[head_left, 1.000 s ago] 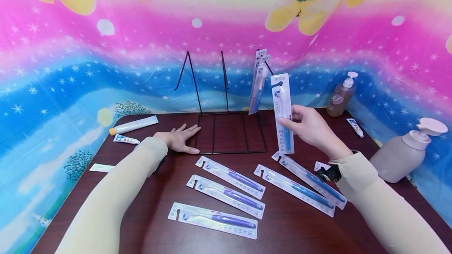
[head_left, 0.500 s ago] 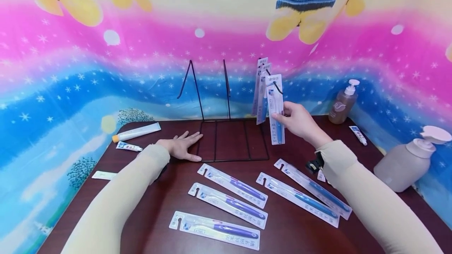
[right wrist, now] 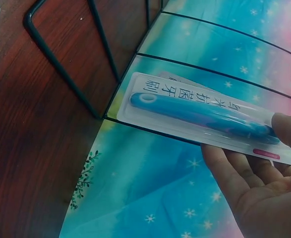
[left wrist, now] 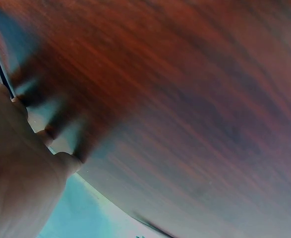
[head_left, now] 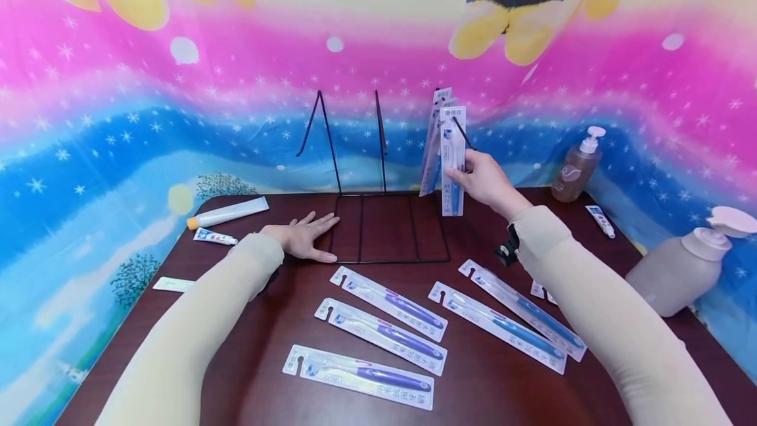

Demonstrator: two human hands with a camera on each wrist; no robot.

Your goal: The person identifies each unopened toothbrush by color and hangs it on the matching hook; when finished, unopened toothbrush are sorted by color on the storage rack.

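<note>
My right hand (head_left: 487,179) pinches a packaged blue toothbrush (head_left: 453,163) by its edge, thumb in front and fingers behind. The pack stands upright on the right-hand arm of a black wire rack (head_left: 387,261), the arm's bent end poking out past its top. Behind it more packaged toothbrushes (head_left: 430,150) hang on the same arm. In the right wrist view the blue handle (right wrist: 200,116) shows through the clear blister. My left hand (head_left: 304,236) lies spread on the table, fingertips at the rack base's left side; the left wrist view shows its fingers against the wood.
Several toothbrush packs lie in front: purple ones (head_left: 378,334) in the middle, blue ones (head_left: 499,327) to the right. Toothpaste tubes (head_left: 230,211) lie at the left. A brown pump bottle (head_left: 575,169), a small tube (head_left: 600,221) and a grey pump bottle (head_left: 680,268) are at the right.
My right hand has slid the held toothbrush pack back and leftward along the rack's arm, closer to the hanging packs. My left hand has stayed in place at the base.
</note>
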